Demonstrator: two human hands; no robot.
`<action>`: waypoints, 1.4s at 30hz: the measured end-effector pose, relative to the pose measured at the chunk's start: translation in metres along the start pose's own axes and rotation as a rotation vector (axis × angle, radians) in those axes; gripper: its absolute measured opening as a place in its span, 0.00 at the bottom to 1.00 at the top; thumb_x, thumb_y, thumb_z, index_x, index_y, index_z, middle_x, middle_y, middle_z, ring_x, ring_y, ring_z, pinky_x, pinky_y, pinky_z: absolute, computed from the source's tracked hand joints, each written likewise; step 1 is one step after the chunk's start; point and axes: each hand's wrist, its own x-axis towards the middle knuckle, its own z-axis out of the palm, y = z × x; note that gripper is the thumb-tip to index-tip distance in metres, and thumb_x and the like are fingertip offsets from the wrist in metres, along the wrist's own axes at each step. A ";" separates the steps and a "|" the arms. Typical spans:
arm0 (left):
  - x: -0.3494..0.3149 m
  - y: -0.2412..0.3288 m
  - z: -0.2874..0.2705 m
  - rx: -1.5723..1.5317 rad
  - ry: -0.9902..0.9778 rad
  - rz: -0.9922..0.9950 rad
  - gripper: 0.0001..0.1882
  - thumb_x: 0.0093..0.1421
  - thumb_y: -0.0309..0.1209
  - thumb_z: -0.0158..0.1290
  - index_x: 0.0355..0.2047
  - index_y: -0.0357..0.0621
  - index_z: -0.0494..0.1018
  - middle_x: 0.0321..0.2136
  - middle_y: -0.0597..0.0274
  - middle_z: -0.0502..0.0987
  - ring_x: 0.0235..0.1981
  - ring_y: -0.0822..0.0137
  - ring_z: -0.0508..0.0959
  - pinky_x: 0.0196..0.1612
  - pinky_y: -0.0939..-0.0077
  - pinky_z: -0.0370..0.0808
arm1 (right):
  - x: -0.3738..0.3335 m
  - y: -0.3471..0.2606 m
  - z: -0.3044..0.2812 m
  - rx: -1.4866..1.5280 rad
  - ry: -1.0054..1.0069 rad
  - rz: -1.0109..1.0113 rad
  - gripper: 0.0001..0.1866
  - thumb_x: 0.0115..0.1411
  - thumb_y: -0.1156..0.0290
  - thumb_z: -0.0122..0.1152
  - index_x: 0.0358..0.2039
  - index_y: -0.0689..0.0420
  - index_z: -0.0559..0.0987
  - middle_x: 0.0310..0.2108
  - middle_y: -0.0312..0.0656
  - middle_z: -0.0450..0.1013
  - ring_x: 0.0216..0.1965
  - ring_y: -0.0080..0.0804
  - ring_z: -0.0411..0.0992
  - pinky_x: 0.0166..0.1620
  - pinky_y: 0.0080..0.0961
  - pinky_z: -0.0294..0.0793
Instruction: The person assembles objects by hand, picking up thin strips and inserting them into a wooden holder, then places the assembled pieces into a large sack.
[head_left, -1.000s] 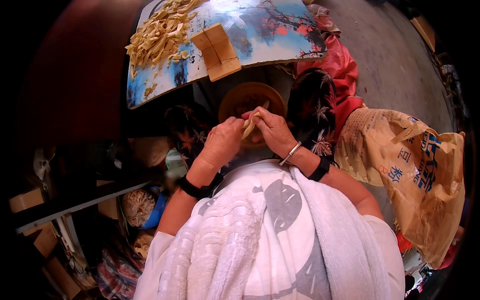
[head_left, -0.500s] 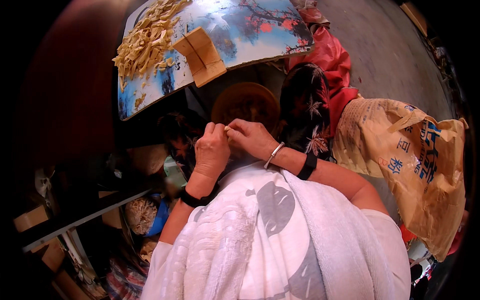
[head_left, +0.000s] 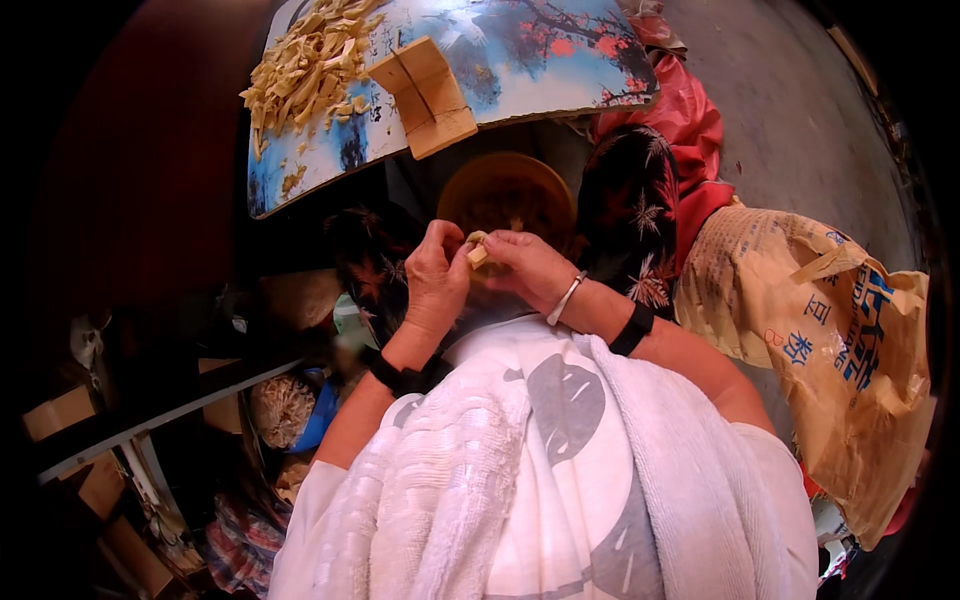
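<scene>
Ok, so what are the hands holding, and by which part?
A small pale-yellow piece, pinched at its left side by the left hand and its right side by the right hand.

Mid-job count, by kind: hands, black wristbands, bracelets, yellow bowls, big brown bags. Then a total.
Hands: 2
Black wristbands: 2
Bracelet: 1
Yellow bowl: 1
Big brown bag: 1
Total: 7

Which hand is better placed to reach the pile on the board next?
Probably the left hand: it is nearer the pile, which lies on the left of the board. The right hand is farther off. Both are at the pale piece, so neither looks free.
</scene>
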 end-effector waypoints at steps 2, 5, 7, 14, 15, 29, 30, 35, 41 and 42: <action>-0.003 0.002 -0.006 -0.245 -0.081 -0.188 0.06 0.59 0.22 0.53 0.37 0.40 0.73 0.23 0.55 0.75 0.22 0.67 0.75 0.27 0.74 0.72 | -0.002 -0.005 0.005 -0.198 0.084 -0.115 0.12 0.68 0.63 0.51 0.43 0.57 0.76 0.38 0.37 0.75 0.37 0.22 0.73 0.33 0.16 0.76; -0.008 0.008 -0.007 -0.385 -0.122 -0.176 0.03 0.65 0.25 0.51 0.38 0.40 0.73 0.23 0.72 0.74 0.23 0.81 0.72 0.26 0.87 0.69 | -0.002 -0.006 0.009 -0.437 0.128 -0.295 0.12 0.67 0.62 0.52 0.42 0.58 0.75 0.32 0.38 0.76 0.31 0.23 0.75 0.30 0.16 0.77; -0.009 0.008 -0.005 -0.285 -0.073 -0.076 0.03 0.64 0.24 0.52 0.37 0.40 0.74 0.22 0.72 0.74 0.23 0.81 0.71 0.26 0.87 0.68 | -0.010 -0.011 0.018 -0.577 0.125 -0.340 0.12 0.67 0.62 0.52 0.40 0.59 0.75 0.28 0.38 0.76 0.28 0.24 0.76 0.29 0.17 0.77; 0.012 -0.012 -0.028 -0.409 -0.043 -0.187 0.03 0.60 0.23 0.55 0.34 0.39 0.74 0.25 0.61 0.77 0.25 0.70 0.75 0.31 0.78 0.73 | -0.020 -0.012 0.007 -1.170 0.170 -0.726 0.10 0.66 0.67 0.52 0.34 0.60 0.75 0.21 0.42 0.75 0.23 0.32 0.76 0.23 0.23 0.75; 0.012 -0.015 -0.026 -0.671 -0.063 -0.301 0.04 0.61 0.24 0.54 0.36 0.38 0.74 0.27 0.61 0.78 0.26 0.70 0.76 0.32 0.77 0.74 | -0.024 -0.013 0.011 -1.151 0.156 -0.708 0.09 0.65 0.68 0.52 0.34 0.60 0.75 0.21 0.43 0.75 0.22 0.35 0.76 0.23 0.26 0.74; -0.001 -0.014 -0.013 -1.164 -0.327 -0.328 0.10 0.65 0.30 0.52 0.43 0.38 0.71 0.35 0.62 0.77 0.37 0.73 0.77 0.43 0.79 0.74 | -0.005 -0.026 0.021 -0.882 0.190 -0.716 0.15 0.54 0.64 0.67 0.35 0.61 0.76 0.32 0.45 0.75 0.33 0.33 0.76 0.35 0.28 0.74; -0.002 -0.014 -0.013 -1.108 -0.337 -0.366 0.10 0.65 0.31 0.52 0.43 0.38 0.71 0.34 0.63 0.77 0.35 0.74 0.77 0.41 0.81 0.74 | -0.002 -0.028 0.022 -0.868 0.132 -0.677 0.15 0.54 0.64 0.68 0.35 0.61 0.76 0.31 0.45 0.75 0.32 0.33 0.76 0.35 0.27 0.74; -0.008 0.001 -0.018 -0.857 -0.262 -0.366 0.09 0.65 0.30 0.53 0.42 0.40 0.71 0.31 0.66 0.77 0.28 0.77 0.76 0.31 0.85 0.73 | -0.003 -0.029 0.016 -1.066 0.163 -0.687 0.15 0.54 0.63 0.68 0.34 0.60 0.75 0.26 0.39 0.73 0.24 0.24 0.71 0.29 0.22 0.72; -0.010 0.001 -0.020 -0.909 -0.194 -0.326 0.07 0.64 0.28 0.53 0.42 0.42 0.72 0.29 0.71 0.75 0.23 0.84 0.69 0.24 0.91 0.64 | -0.007 -0.031 0.024 -0.507 -0.043 -0.295 0.08 0.56 0.68 0.64 0.34 0.54 0.75 0.24 0.27 0.69 0.24 0.12 0.65 0.24 0.12 0.63; -0.010 0.001 -0.024 -0.918 -0.205 -0.367 0.07 0.64 0.27 0.53 0.42 0.42 0.72 0.28 0.72 0.74 0.22 0.84 0.67 0.23 0.91 0.62 | -0.008 -0.033 0.022 -0.467 -0.034 -0.265 0.08 0.56 0.69 0.63 0.34 0.54 0.75 0.24 0.27 0.69 0.23 0.12 0.64 0.24 0.12 0.63</action>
